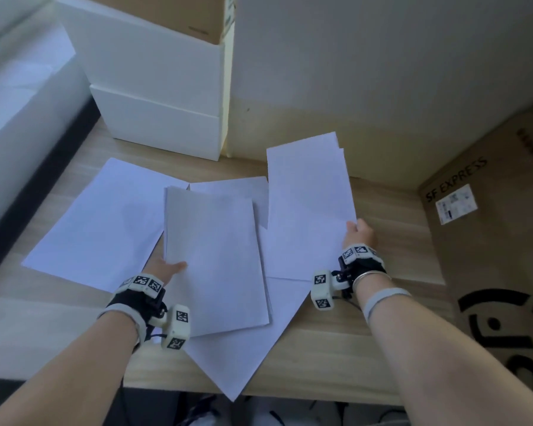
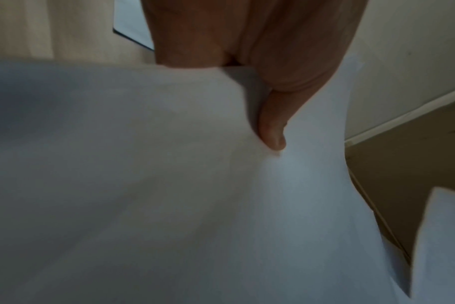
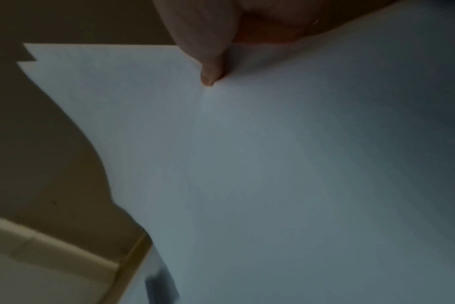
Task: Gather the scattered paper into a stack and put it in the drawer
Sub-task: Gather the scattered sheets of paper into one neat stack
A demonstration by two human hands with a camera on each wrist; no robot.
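White paper sheets lie scattered on a light wooden desk (image 1: pixel 382 318). My left hand (image 1: pixel 166 267) pinches a small stack of sheets (image 1: pixel 213 256) at its left edge, thumb on top; the left wrist view shows that thumb (image 2: pixel 271 131) pressing the paper (image 2: pixel 143 185). My right hand (image 1: pixel 359 233) grips a second bunch of sheets (image 1: pixel 308 204) by its right edge, lifted and slanting toward the wall; its thumb (image 3: pixel 210 70) lies on the paper (image 3: pixel 273 164) in the right wrist view. A single sheet (image 1: pixel 99 222) rests flat at the left. Another sheet (image 1: pixel 243 358) overhangs the front edge. No drawer is in view.
White boxes (image 1: pixel 160 96) are stacked at the back left with a brown carton on top. A large SF Express cardboard box (image 1: pixel 499 256) stands at the right. A pale wall (image 1: pixel 351 87) closes the back. The desk's front edge runs close to me.
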